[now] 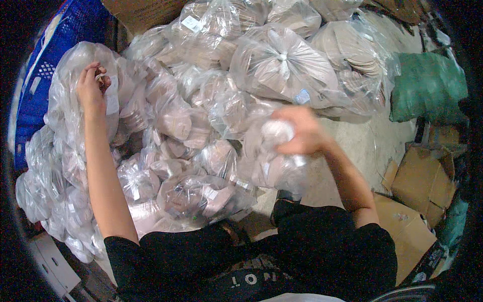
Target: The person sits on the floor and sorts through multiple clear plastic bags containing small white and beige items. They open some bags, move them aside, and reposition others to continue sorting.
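My right hand (304, 132), blurred by motion, is closed around the bunched top of a clear plastic bag (282, 173). The bag hangs below it with pale, pinkish-beige pieces inside. At the far left my left hand (94, 89) is raised over a tall, bulging clear bag (75, 113), its fingers loosely bent and apart. Nothing shows between those fingers; whether they touch the plastic I cannot tell. Between my arms lies a heap of similar clear bags (188, 126), several with small white labels.
Larger knotted bags (284, 65) of flat beige pieces lie at the back. A blue plastic crate (30, 100) stands at the left. To the right are a green sack (427, 88) and cardboard boxes (422, 176). A grey-white box (53, 264) sits at the lower left.
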### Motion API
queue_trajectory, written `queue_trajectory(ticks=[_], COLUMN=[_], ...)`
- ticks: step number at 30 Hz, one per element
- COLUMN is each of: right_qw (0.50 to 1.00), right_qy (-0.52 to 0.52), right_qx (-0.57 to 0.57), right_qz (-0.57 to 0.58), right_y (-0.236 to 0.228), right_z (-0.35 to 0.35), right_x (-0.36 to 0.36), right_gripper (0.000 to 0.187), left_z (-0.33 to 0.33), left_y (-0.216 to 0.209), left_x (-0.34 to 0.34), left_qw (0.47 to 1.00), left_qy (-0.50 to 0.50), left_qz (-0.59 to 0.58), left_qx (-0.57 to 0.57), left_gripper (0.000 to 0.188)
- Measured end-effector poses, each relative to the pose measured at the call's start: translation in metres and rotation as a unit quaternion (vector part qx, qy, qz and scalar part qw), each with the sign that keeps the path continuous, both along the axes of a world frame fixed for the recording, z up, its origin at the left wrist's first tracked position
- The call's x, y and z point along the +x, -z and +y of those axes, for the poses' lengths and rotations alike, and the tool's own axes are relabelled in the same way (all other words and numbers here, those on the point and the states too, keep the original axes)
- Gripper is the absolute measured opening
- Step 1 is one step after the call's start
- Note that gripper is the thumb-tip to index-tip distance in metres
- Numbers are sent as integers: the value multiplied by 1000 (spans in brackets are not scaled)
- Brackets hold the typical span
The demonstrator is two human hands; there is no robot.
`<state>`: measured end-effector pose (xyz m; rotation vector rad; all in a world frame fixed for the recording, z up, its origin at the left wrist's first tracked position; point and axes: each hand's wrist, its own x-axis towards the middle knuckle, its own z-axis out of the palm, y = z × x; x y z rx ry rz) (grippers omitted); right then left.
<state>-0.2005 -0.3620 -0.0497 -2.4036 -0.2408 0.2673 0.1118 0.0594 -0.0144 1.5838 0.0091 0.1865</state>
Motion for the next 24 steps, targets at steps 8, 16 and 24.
queue_trajectory(ticks=[8, 16, 24], right_qw=[857, 992, 959], right_qy=[374, -37, -280], right_qx=[343, 120, 26], right_qz=[-88, 12, 35], right_y=[-51, 37, 121], right_z=[-31, 87, 196], right_x=[26, -3, -45], right_gripper=[64, 75, 77], left_z=[2, 62, 57], left_y=[-31, -33, 0], left_x=[-11, 24, 11], left_qw=[965, 643, 716], left_qy=[-105, -227, -193], left_qz=[-99, -202, -245], left_qx=[220, 703, 624], left_gripper=[22, 52, 52])
